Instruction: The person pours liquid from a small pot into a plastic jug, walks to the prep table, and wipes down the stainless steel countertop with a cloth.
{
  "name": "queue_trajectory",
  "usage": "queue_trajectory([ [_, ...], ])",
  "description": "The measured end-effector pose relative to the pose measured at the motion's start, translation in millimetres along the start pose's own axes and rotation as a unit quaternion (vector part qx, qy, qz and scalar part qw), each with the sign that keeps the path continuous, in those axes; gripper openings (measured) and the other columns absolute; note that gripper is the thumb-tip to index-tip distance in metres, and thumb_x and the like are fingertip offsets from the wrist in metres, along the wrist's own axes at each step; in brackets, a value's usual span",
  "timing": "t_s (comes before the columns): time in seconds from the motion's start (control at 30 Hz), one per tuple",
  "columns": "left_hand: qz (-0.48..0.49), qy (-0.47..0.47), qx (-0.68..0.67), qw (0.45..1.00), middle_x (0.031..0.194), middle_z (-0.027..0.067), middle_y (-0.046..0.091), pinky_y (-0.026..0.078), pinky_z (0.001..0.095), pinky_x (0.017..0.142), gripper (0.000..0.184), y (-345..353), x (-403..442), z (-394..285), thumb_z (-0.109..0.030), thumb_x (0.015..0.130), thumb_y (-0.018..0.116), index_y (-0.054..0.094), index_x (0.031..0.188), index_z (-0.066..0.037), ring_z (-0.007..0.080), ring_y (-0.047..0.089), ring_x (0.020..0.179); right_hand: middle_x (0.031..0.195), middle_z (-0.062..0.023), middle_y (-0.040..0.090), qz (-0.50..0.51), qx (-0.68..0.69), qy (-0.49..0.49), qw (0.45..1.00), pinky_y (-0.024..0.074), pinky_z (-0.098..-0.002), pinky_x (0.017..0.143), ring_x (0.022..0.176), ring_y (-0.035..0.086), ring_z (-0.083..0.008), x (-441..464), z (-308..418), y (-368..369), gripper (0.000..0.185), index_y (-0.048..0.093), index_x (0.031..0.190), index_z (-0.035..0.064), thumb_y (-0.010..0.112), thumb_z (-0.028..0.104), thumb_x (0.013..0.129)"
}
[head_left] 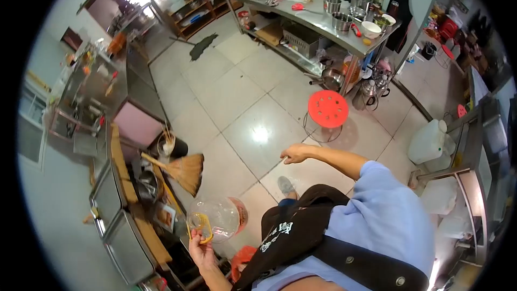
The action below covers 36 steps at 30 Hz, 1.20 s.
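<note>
Hands well apart: the left hand [202,241] pinches the yellow handle [204,228] of a clear plastic jar [223,216], while the right hand [295,153] hangs over the floor with its fingers bent — I cannot tell whether anything is in them. The jar lies tilted at the person's left side, its reddish end turned toward the apron [293,231]. Just below it shows a red bag [243,261], partly hidden.

Pale square tiles make up the floor [215,97], catching one bright patch of light ahead. A straw broom [186,172] leans near the jar, beside a dark bin [173,146]. A red stool [328,109] with a pierced seat stands beyond the right hand, near the end of a long steel counter [313,14]. That counter is crowded: steel pots [341,21], a white bowl [370,30] and more dishes toward its far end. Its lower shelf carries a metal box [302,42], and a pan [332,79] sits by the near leg. Farther off, a dark mop [203,47] lies flat before a wooden shelf unit [196,20]. White jugs [428,141] stand along the right side — a doorway opens at the far left.
</note>
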<state>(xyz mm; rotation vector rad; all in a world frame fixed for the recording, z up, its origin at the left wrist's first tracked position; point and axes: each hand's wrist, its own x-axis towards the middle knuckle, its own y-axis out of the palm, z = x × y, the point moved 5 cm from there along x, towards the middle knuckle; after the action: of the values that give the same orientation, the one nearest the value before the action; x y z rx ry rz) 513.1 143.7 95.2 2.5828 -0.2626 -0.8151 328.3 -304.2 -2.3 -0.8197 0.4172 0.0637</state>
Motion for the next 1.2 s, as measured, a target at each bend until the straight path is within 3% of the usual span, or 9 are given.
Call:
queue_trajectory([
  [0.3,0.065,-0.053,0.032,0.996,0.090,0.0119,0.057,0.051,0.0248,0.062,0.038,179,138,-16,0.004,0.076,0.053,0.047,0.114,0.004,0.0117,0.055,0.063,0.108,-0.0175,0.061,-0.083,0.012,0.106,0.991,0.0450,-0.0403,0.086,0.101,0.057,-0.0336,29,-71,-126,0.049,0.050,0.124,0.0074,0.054,0.033,0.083],
  [0.4,0.087,-0.071,0.076,0.991,0.090,0.0117,0.061,0.050,0.0241,0.058,0.032,252,178,-12,0.003,0.079,0.051,0.049,0.111,0.003,0.0113,0.055,0.061,0.105,-0.0168,0.063,-0.141,0.098,0.127,0.977,0.0476,-0.0379,0.081,0.092,0.062,-0.0291,23,-121,-153,0.049,0.047,0.126,0.0073,0.054,0.032,0.085],
  [0.43,0.093,-0.079,0.098,0.988,0.090,0.0111,0.061,0.050,0.0238,0.058,0.032,274,188,-8,0.003,0.079,0.051,0.049,0.111,0.002,0.0112,0.055,0.061,0.097,-0.0136,0.065,-0.145,0.166,0.146,0.964,0.0508,-0.0351,0.070,0.078,0.064,-0.0221,19,-141,-160,0.049,0.043,0.129,0.0062,0.054,0.028,0.086],
  [0.5,0.109,-0.092,0.140,0.980,0.090,0.0095,0.062,0.048,0.0207,0.055,0.031,325,205,2,0.003,0.079,0.053,0.050,0.110,0.001,0.0103,0.055,0.062,0.088,-0.0110,0.065,-0.205,0.372,0.190,0.885,0.0504,-0.0313,0.057,0.070,0.064,-0.0160,1,-185,-176,0.048,0.041,0.130,0.0040,0.054,0.024,0.087],
  [0.63,0.145,-0.095,0.166,0.971,0.089,0.0106,0.062,0.046,0.0173,0.052,0.029,408,235,23,0.005,0.079,0.053,0.050,0.107,0.000,0.0100,0.055,0.060,0.080,-0.0084,0.064,-0.343,0.501,0.238,0.758,0.0500,-0.0249,0.046,0.063,0.062,-0.0131,-44,-266,-252,0.044,0.040,0.129,0.0025,0.050,0.019,0.090],
  [0.77,0.195,-0.097,0.190,0.957,0.089,0.0062,0.058,0.045,0.0169,0.051,0.035,484,258,37,0.005,0.077,0.053,0.046,0.112,0.002,0.0075,0.052,0.060,0.082,-0.0079,0.063,-0.471,0.560,0.269,0.627,0.0543,-0.0281,0.053,0.062,0.058,-0.0108,-72,-360,-347,0.018,0.052,0.098,0.0112,0.049,0.025,0.088],
  [0.87,0.168,-0.107,0.195,0.960,0.089,0.0062,0.058,0.045,0.0168,0.052,0.036,539,268,46,0.005,0.077,0.054,0.046,0.112,0.003,0.0078,0.052,0.060,0.084,-0.0095,0.062,-0.543,0.596,0.263,0.529,0.0528,-0.0334,0.058,0.067,0.058,-0.0149,-76,-432,-404,0.020,0.050,0.105,0.0075,0.047,0.018,0.089],
  [1.03,0.177,-0.102,0.222,0.953,0.090,0.0056,0.058,0.048,0.0266,0.064,0.040,623,292,67,0.002,0.077,0.058,0.045,0.115,0.003,0.0082,0.053,0.065,0.088,-0.0109,0.061,-0.531,0.679,0.240,0.448,0.0532,-0.0370,0.065,0.073,0.059,-0.0185,-60,-531,-467,0.026,0.048,0.107,0.0026,0.046,0.024,0.092],
  [1.2,0.184,-0.116,0.219,0.951,0.090,0.0123,0.064,0.046,0.0202,0.057,0.025,693,293,98,0.003,0.080,0.055,0.051,0.105,0.002,0.0095,0.056,0.059,0.086,-0.0126,0.060,-0.534,0.697,0.252,0.407,0.0524,-0.0414,0.066,0.070,0.058,-0.0220,-42,-583,-490,0.029,0.047,0.105,0.0022,0.046,0.028,0.093],
])
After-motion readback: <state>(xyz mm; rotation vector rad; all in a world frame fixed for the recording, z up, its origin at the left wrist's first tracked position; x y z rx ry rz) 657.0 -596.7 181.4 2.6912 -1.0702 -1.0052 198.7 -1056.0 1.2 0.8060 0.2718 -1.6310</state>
